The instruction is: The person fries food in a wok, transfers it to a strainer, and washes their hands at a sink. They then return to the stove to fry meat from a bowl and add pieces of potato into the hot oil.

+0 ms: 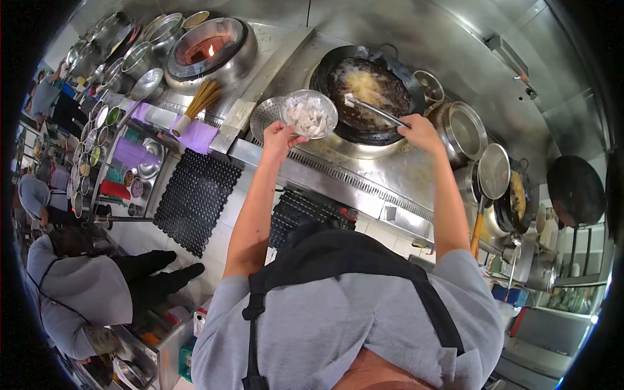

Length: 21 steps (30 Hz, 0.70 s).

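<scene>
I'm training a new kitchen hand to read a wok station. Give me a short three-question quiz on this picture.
1. True or false: the left hand holds the round clear bowl of pale food pieces close to the big black wok.
2. What does the right hand grip? A) a kitchen knife B) the long metal utensil reaching into the wok C) a folded cloth
3. Fill in: inside the round steel burner at upper left burns a small ___.
Key: 1 true; 2 B; 3 flame.
</scene>
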Each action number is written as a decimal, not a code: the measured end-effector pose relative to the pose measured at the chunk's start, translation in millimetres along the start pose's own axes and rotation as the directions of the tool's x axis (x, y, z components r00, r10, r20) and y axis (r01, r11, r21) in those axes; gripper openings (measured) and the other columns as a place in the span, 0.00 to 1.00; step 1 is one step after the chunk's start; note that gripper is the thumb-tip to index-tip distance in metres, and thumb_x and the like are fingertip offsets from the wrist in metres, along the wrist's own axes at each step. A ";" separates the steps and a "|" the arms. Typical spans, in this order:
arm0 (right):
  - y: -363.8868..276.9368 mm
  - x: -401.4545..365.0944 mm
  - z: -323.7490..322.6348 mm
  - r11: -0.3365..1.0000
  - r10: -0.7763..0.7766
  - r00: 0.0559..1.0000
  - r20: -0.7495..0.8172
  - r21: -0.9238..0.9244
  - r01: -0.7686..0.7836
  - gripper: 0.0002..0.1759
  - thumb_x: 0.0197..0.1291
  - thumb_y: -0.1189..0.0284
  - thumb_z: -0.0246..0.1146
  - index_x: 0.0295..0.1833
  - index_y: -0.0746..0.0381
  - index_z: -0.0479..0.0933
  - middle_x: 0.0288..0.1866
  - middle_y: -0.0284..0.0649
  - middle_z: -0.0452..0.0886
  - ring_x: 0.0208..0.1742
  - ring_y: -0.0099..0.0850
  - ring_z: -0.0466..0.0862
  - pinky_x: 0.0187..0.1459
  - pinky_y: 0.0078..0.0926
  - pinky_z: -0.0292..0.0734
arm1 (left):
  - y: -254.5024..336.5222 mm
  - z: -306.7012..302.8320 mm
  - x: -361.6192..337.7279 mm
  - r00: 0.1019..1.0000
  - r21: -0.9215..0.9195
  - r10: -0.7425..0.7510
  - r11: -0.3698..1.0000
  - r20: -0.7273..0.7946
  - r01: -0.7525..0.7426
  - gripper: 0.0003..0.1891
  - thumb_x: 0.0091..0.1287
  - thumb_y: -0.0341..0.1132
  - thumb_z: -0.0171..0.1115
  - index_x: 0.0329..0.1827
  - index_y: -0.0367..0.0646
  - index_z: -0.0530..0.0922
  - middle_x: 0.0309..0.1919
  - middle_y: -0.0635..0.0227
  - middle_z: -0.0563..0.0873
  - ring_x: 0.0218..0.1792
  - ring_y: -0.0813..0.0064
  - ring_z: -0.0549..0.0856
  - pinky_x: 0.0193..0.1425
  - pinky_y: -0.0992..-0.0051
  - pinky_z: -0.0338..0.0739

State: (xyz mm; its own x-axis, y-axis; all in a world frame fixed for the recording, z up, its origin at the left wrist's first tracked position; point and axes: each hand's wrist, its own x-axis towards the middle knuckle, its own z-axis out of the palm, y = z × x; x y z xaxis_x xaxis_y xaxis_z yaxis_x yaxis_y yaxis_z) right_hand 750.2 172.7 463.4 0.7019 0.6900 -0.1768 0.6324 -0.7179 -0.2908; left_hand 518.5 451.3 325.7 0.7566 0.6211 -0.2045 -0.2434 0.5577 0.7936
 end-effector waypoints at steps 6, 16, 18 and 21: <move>-19.3 -34.8 -9.2 0.997 -0.024 0.982 -0.190 -0.077 0.009 0.22 0.55 0.63 0.64 0.57 0.56 0.80 0.47 0.50 0.84 0.51 0.48 0.83 0.55 0.43 0.76 | 3.6 -1.6 -9.4 0.998 0.046 0.041 0.998 0.038 -0.043 0.08 0.65 0.22 0.57 0.27 0.36 0.69 0.30 0.60 0.79 0.29 0.62 0.87 0.34 0.67 0.89; -60.9 -69.6 -21.1 0.972 -0.138 0.977 -0.166 -0.210 0.101 0.18 0.58 0.65 0.63 0.55 0.52 0.82 0.44 0.50 0.85 0.47 0.49 0.84 0.51 0.46 0.76 | 9.6 15.0 1.6 0.998 0.187 0.035 0.981 0.057 -0.045 0.07 0.66 0.24 0.57 0.29 0.35 0.70 0.34 0.58 0.81 0.31 0.64 0.87 0.36 0.66 0.89; -40.3 -75.9 -39.8 0.987 -0.084 0.966 -0.245 -0.156 0.046 0.19 0.58 0.65 0.63 0.55 0.52 0.82 0.44 0.49 0.85 0.48 0.49 0.84 0.51 0.46 0.76 | 4.0 12.5 1.5 0.998 0.148 0.042 0.988 0.041 -0.047 0.07 0.65 0.23 0.58 0.29 0.34 0.70 0.35 0.56 0.81 0.32 0.63 0.86 0.37 0.64 0.89; 7.9 -57.9 -52.1 0.993 0.009 0.947 -0.321 -0.110 -0.047 0.19 0.57 0.65 0.63 0.55 0.53 0.82 0.44 0.49 0.85 0.48 0.49 0.83 0.52 0.46 0.76 | 1.4 13.7 1.4 1.000 0.118 0.015 0.993 0.018 -0.016 0.07 0.64 0.22 0.58 0.29 0.36 0.70 0.36 0.54 0.81 0.35 0.59 0.87 0.39 0.62 0.90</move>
State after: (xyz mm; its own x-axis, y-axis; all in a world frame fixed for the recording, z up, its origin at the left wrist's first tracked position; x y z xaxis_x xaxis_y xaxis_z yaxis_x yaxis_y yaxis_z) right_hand 731.6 122.2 520.2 0.7757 0.6171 0.1320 0.6310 -0.7553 -0.1772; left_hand 527.5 445.4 334.4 0.7635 0.6194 -0.1828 -0.1826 0.4787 0.8588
